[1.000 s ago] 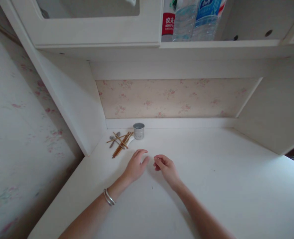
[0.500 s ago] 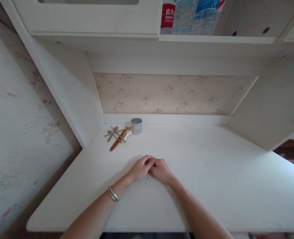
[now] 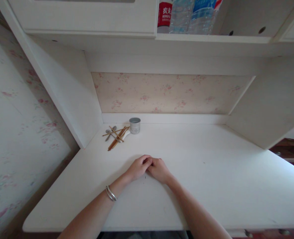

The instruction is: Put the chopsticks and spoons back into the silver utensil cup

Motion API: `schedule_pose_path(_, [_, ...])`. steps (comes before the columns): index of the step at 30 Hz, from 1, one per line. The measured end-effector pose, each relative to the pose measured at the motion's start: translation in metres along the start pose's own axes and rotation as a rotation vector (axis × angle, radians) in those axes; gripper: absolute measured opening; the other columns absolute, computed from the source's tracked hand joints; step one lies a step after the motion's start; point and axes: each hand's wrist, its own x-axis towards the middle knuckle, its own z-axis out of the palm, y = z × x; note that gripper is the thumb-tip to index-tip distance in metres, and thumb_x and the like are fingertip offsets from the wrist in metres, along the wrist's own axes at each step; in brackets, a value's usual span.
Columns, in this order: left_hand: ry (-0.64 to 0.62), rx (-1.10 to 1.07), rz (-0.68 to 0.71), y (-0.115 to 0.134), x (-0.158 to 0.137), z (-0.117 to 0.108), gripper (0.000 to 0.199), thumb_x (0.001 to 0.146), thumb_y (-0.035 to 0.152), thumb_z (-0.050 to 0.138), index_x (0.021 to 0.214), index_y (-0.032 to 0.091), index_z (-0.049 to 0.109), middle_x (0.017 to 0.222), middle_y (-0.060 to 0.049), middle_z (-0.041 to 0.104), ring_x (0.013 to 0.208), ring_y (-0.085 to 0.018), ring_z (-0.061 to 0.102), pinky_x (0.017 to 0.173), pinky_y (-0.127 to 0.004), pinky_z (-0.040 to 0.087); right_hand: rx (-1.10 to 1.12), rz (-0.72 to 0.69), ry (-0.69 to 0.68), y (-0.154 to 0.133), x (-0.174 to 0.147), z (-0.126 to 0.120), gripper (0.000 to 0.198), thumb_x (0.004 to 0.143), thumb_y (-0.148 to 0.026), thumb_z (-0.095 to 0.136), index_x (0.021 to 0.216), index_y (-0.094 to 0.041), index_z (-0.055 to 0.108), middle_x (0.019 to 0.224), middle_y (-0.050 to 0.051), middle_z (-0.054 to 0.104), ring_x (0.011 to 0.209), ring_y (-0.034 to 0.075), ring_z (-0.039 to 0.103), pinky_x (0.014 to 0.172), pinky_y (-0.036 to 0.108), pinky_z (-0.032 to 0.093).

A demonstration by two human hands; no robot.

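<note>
The chopsticks (image 3: 115,140) and spoons (image 3: 108,131) lie crossed near the table's (image 3: 211,189) back left corner, the cup (image 3: 135,127) upright just beside them. Nearer the front edge, my left hand (image 3: 138,167) is folded over my right hand (image 3: 158,170), both curled in together. Bangles (image 3: 111,193) circle my left wrist (image 3: 120,186); bottles (image 3: 180,16) stand on the shelf (image 3: 211,38) above.

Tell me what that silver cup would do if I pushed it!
The silver cup would probably slide if pushed low down, since it stands upright on a smooth-looking white table. A push near the top might tip it, and its round sides could then let it roll. It looks like thin metal, so probably stiff and fairly light.
</note>
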Motion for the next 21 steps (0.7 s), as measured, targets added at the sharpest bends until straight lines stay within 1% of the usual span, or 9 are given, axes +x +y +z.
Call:
schedule_pose_path(6, [-0.005,-0.015,-0.011,0.0035,-0.0004,-0.0001,0.033,0.090,0.043,0.047,0.104,0.018,0.064,0.105,-0.006,0.069,0.098,-0.019,0.061,0.090,-0.028,0.045,-0.003,-0.007,-0.011,0.0005,-0.0002,-0.0004,0.029,0.080,-0.017,0.052,0.097,-0.023,0.074,0.096,0.005,0.075,0.088,0.021,0.068,0.074,0.025,0.046])
schedule_pose_path(21, [-0.001,0.006,0.005,-0.0005,0.0002,0.0004,0.033,0.090,0.043,0.046,0.105,0.019,0.064,0.105,-0.006,0.069,0.099,-0.019,0.061,0.091,-0.028,0.044,0.002,0.013,-0.009,-0.0011,-0.0011,-0.0008,0.028,0.080,-0.018,0.053,0.098,-0.023,0.074,0.094,0.004,0.076,0.088,0.021,0.068,0.074,0.025,0.046])
